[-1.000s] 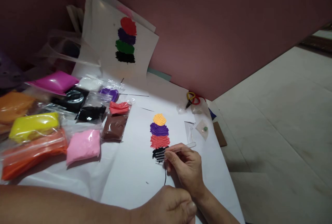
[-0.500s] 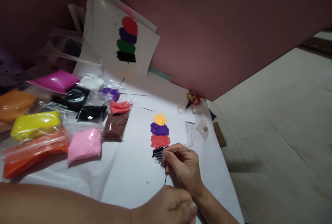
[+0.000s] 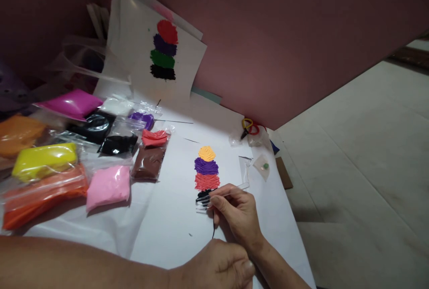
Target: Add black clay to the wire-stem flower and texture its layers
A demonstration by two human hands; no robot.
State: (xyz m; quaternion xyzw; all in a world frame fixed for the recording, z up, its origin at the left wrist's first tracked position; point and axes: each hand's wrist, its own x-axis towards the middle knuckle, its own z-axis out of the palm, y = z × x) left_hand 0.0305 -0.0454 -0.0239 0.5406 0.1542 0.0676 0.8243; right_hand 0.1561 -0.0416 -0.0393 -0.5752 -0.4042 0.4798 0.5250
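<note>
My right hand grips a clear plastic fork and holds its tines on the black clay patch at the bottom of a stack of clay patches: yellow, purple, red, black, pressed onto a white paper sheet. A thin black line runs down the paper from the stack. My left hand rests as a fist on the paper's near edge, with the forearm stretching off to the left.
Bags of coloured clay lie at the left: pink, yellow, orange, brown, black, magenta. A finished sheet with red, purple, green and black patches leans on the wall. Small scissors and little plastic bags lie at the right.
The fork's tines have slid slightly down and left over the black patch. The left hand has stayed still.
</note>
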